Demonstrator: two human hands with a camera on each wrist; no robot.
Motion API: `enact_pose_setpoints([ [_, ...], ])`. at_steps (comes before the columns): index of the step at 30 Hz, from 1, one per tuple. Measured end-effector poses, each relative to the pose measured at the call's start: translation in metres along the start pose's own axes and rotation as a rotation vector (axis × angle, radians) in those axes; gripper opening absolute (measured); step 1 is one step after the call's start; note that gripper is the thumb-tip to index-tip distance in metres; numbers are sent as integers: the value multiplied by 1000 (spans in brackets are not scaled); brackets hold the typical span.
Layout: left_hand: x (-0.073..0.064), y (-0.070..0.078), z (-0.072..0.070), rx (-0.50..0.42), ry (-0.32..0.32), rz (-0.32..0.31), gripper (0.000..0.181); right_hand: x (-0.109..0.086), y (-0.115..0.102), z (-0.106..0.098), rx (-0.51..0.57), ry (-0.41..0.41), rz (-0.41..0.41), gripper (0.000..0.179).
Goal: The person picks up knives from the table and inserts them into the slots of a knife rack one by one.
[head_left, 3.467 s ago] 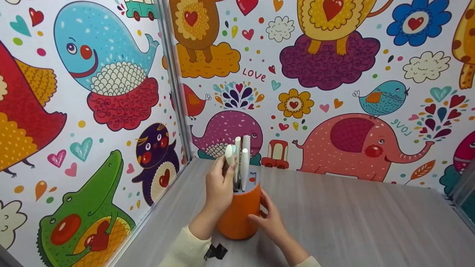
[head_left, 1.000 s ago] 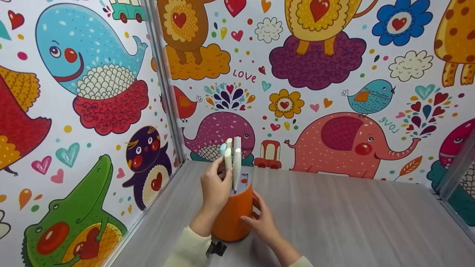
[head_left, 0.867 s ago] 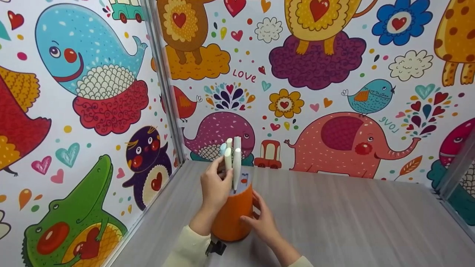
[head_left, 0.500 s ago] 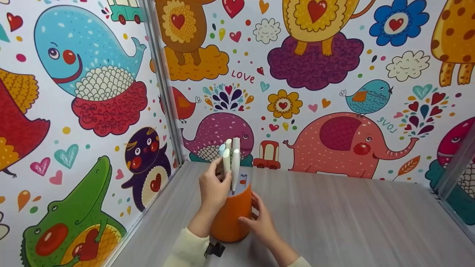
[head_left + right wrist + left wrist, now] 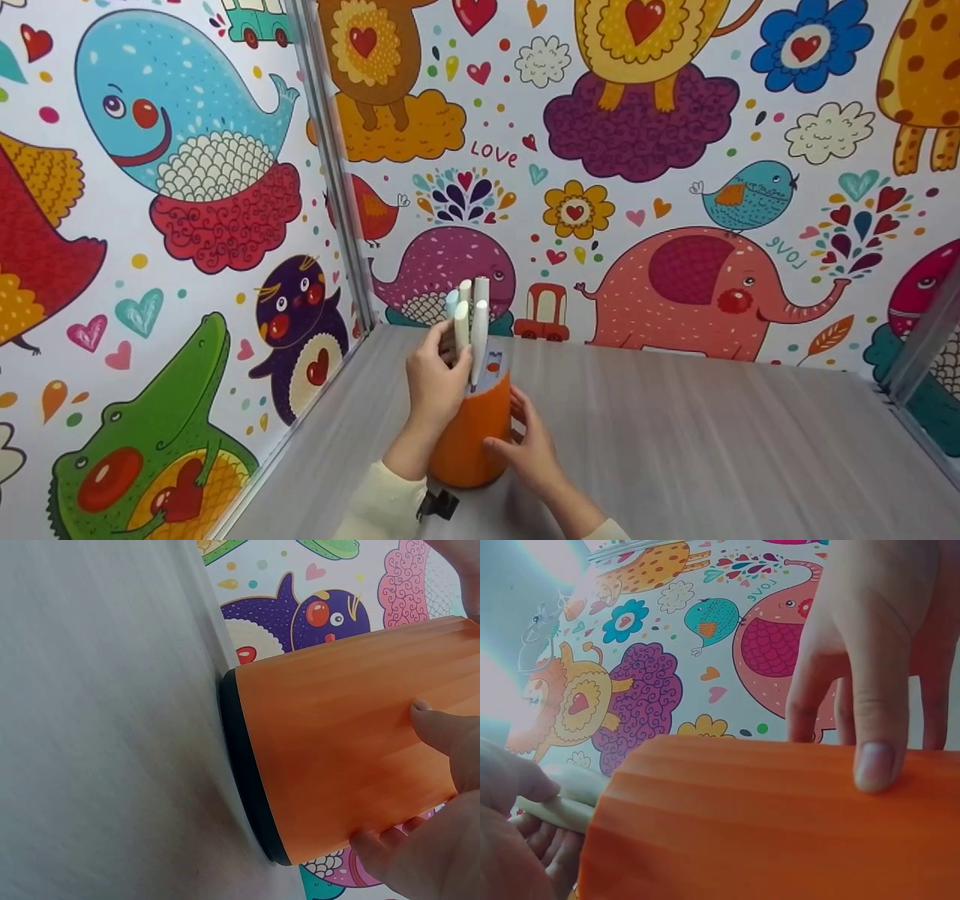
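An orange knife block (image 5: pixel 471 439) with a ribbed wall and a dark base stands upright on the table. Several knives with pale handles stick up from its grey slotted top. In the head view my left hand (image 5: pixel 436 379) pinches a cream knife handle (image 5: pixel 462 324) between thumb and fingers. A pale blue handle (image 5: pixel 452 301) shows just behind that one, and a white handle (image 5: pixel 480 330) rises to its right. My right hand (image 5: pixel 534 444) grips the block's right side; in the right wrist view its thumb (image 5: pixel 435 726) lies along the orange wall. The blades are hidden inside.
The grey wood-grain table (image 5: pixel 697 442) extends right of the block. Panels with cartoon animals stand behind and at the left, meeting at a metal corner post (image 5: pixel 337 165). A black clip (image 5: pixel 439 504) sits by the left sleeve.
Since the earliest frame, the cream handle in my left hand has shifted right and slightly down against the others, baring the blue handle. Over the last second both hands stay nearly still.
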State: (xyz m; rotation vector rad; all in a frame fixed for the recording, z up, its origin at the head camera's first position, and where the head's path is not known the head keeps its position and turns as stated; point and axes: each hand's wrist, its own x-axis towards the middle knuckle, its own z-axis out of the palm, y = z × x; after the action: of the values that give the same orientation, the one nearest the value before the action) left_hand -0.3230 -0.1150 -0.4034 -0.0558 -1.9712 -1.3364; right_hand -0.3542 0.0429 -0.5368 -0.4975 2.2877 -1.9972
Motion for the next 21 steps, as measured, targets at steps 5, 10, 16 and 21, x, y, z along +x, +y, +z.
enact_pose_setpoints([
  [5, -2, -2, -2, 15, -9, -28, 38, 1, 0, 0, -2, -8, 7, 98],
  [10, -6, -4, -3, 23, -29, -46, 39, 1, 0, 1, -7, -8, 18, 98],
  [16, -6, -2, -6, 38, -42, -55, 35, 1, -1, 1, 12, -11, 21, 98],
  [21, -2, 7, -10, 3, -23, -57, 35, 1, -1, 1, 12, -3, 12, 101],
])
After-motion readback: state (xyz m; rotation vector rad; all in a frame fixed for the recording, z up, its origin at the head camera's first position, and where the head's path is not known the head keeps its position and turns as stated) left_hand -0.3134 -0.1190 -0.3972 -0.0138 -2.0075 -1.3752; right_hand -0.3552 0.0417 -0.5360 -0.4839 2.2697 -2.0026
